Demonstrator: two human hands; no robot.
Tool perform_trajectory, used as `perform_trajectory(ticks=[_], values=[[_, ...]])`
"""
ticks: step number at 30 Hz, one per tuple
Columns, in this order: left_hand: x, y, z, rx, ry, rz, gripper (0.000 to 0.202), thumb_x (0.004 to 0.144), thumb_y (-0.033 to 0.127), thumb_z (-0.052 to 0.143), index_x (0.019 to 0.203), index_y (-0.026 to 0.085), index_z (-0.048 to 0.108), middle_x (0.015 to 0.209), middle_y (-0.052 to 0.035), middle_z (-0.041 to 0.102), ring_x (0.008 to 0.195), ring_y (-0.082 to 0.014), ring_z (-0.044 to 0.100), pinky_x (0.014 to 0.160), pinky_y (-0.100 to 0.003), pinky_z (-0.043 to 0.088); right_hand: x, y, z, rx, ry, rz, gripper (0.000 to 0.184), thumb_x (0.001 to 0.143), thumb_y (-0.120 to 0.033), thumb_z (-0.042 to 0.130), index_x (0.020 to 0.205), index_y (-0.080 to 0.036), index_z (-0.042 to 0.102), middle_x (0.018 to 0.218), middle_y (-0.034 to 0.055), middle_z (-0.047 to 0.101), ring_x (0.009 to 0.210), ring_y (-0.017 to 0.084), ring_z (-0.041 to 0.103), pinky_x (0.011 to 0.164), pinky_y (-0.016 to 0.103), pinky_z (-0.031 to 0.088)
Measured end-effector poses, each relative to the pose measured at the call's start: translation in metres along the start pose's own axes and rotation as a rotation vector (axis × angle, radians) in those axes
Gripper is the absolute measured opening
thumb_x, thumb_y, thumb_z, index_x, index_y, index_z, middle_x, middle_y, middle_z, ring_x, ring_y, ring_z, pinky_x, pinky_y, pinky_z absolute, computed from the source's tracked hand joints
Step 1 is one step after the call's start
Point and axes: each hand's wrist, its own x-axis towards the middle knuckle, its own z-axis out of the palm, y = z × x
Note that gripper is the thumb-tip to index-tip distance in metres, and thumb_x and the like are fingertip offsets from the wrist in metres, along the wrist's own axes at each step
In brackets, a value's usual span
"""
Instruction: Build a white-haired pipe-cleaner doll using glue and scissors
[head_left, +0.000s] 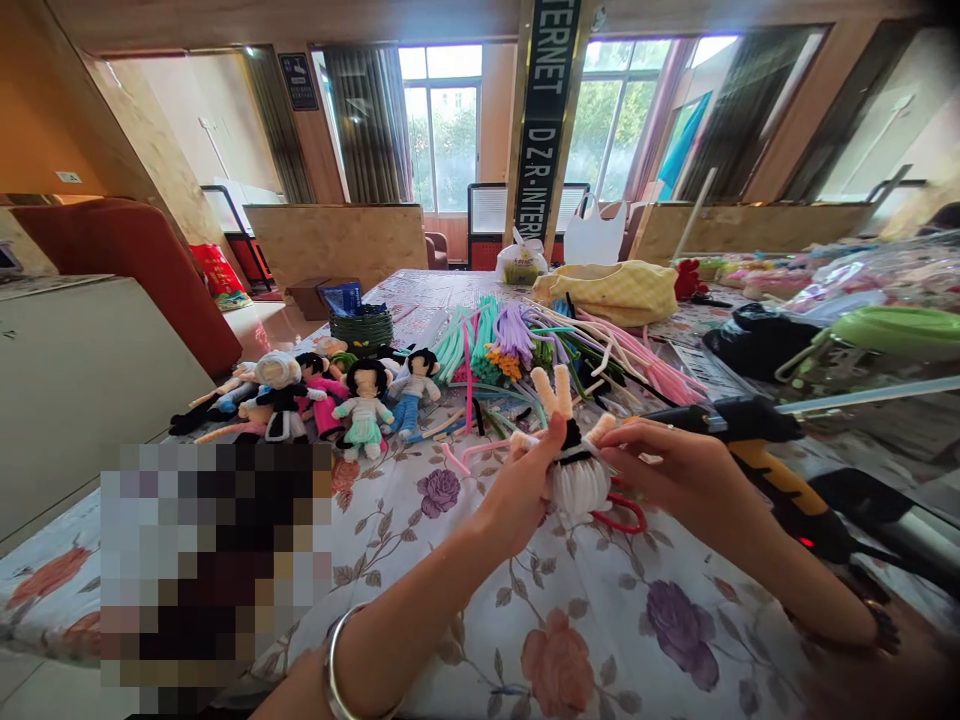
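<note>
A small fuzzy pipe-cleaner doll (580,487) is held above the table, its two cream legs pointing up and its white, rounded end down. A black band crosses its middle. My left hand (517,495) is closed around its left side, thumb up against the black part. With its fingertips together, my right hand (675,462) pinches the doll's short cream arm on the right. Just below and behind the doll lies a red pipe-cleaner loop (630,520). Part of the doll is hidden behind my left fingers.
Several finished dolls (365,410) lie at the left. Bundles of coloured pipe cleaners (517,335) spread across the middle, before a yellow checked bag (615,290). A black and yellow glue gun (787,485) with a lit red light lies close to my right forearm. A green-lidded container (892,340) stands beyond.
</note>
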Motion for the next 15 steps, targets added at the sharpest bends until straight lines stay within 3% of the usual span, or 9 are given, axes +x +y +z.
perform_trajectory(ticks=[7,11,15], values=[[-0.002,0.001,0.001,0.059,-0.024,-0.009,0.029,0.069,0.039,0.072,0.087,0.017,0.068,0.073,-0.0009,0.057,0.062,-0.0095,0.048,0.056,-0.022,0.035,-0.005,-0.005,0.002,-0.166,0.106,-0.101,0.015,0.081,-0.034,0.062,0.085,-0.021,0.069,0.069,0.0,0.066,0.054,0.01,0.059,0.049,0.02,0.053],[-0.001,0.0,0.002,0.01,-0.002,0.015,0.018,0.066,0.031,0.071,0.07,0.015,0.063,0.062,0.0018,0.051,0.056,-0.0087,0.043,0.052,-0.023,0.032,-0.006,-0.001,0.003,-0.294,0.152,-0.215,0.015,0.085,-0.028,0.058,0.093,-0.022,0.07,0.084,0.0023,0.071,0.067,0.014,0.066,0.057,0.023,0.054],[0.0,-0.002,0.004,0.023,-0.004,0.049,0.02,0.063,0.029,0.071,0.06,0.015,0.057,0.056,0.0031,0.048,0.053,-0.008,0.04,0.051,-0.023,0.03,-0.007,0.007,0.002,-0.381,0.177,-0.315,0.019,0.087,-0.022,0.054,0.096,-0.025,0.071,0.095,0.0027,0.07,0.079,0.015,0.067,0.065,0.025,0.053]])
